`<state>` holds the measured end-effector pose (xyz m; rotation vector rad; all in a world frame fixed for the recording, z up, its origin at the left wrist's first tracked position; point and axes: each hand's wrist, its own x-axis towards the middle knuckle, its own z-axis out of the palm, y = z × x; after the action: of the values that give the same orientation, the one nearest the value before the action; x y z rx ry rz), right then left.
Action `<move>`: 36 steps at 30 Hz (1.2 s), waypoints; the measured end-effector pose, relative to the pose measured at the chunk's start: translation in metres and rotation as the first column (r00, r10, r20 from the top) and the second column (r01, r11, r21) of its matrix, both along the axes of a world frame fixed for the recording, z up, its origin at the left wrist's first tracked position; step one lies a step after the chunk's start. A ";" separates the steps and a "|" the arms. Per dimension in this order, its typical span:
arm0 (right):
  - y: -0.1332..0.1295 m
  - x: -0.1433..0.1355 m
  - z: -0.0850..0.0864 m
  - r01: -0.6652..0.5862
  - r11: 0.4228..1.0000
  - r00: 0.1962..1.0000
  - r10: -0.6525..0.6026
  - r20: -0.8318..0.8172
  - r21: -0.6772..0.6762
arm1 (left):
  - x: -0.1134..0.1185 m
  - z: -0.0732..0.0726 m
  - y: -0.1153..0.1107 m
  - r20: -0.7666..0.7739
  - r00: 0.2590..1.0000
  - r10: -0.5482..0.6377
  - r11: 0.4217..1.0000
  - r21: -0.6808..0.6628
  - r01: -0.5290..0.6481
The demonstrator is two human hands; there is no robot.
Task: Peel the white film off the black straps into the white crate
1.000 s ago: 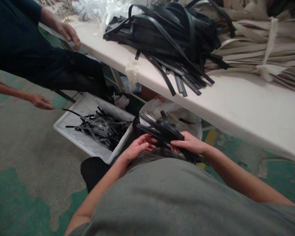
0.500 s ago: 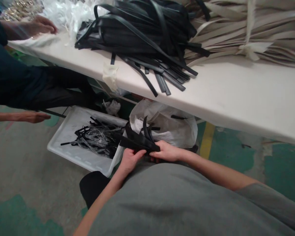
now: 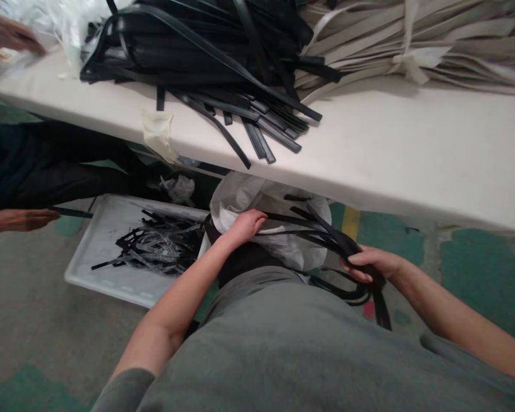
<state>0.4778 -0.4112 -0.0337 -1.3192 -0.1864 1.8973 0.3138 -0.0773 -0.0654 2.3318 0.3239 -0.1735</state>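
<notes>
My right hand point(image 3: 371, 264) is closed around a bunch of black straps point(image 3: 343, 243), whose loose ends hang down past my wrist and fan out to the left. Over the white sack point(image 3: 302, 252), my left hand point(image 3: 245, 227) is closed with fingertips pinched on the end of one black strap that runs across to the bunch. The straps between my two hands are spread apart. The sack stands open under the table edge, just beyond my lap.
A white tray point(image 3: 79, 269) of black and clear scraps sits at my left. On the white table point(image 3: 412, 149) lie a black strap pile point(image 3: 197, 51) and tied beige strips point(image 3: 476, 54). A co-worker's hands point(image 3: 21, 220) are at far left, one holding a black strip.
My hands have moved apart: the right went right with the bunch, the left slightly up with a strap end. The view shifted. A strip now shows in the co-worker's lower hand.
</notes>
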 end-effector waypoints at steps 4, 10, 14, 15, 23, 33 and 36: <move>-0.038 -0.008 -0.016 0.284 0.957 0.958 -0.285 0.009 0.054 | 0.029 -0.041 -0.020 -0.279 0.960 -0.003 0.983 0.174 0.054; -0.059 -0.015 -0.014 0.510 0.858 0.844 -0.512 0.160 0.055 | 0.027 -0.063 -0.027 -0.381 0.922 -0.075 0.973 0.175 0.151; -0.058 -0.018 -0.018 0.557 0.828 0.811 -0.559 0.172 0.060 | 0.021 -0.059 -0.026 -0.342 0.939 -0.031 0.976 0.193 0.102; -0.056 -0.019 -0.018 0.567 0.820 0.807 -0.571 0.149 0.074 | 0.018 -0.056 -0.024 -0.321 0.947 -0.010 0.978 0.194 0.076; 0.004 -0.044 -0.012 0.393 0.908 0.918 -0.380 -0.109 0.145 | -0.045 0.002 -0.001 -0.255 0.757 0.602 0.464 -0.660 -0.591; 0.170 -0.087 0.049 0.050 0.920 0.983 0.024 -0.182 0.389 | -0.173 0.081 -0.008 -0.232 0.521 0.822 0.197 -0.742 -0.640; 0.217 -0.119 0.060 -0.084 0.922 0.971 0.161 -0.177 0.378 | -0.197 0.096 -0.016 -0.159 0.511 0.845 0.269 -0.699 -0.663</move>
<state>0.3589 -0.1944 0.0266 -0.8700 -0.5049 1.9705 0.1166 -0.0937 0.0309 1.1789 1.0426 0.4367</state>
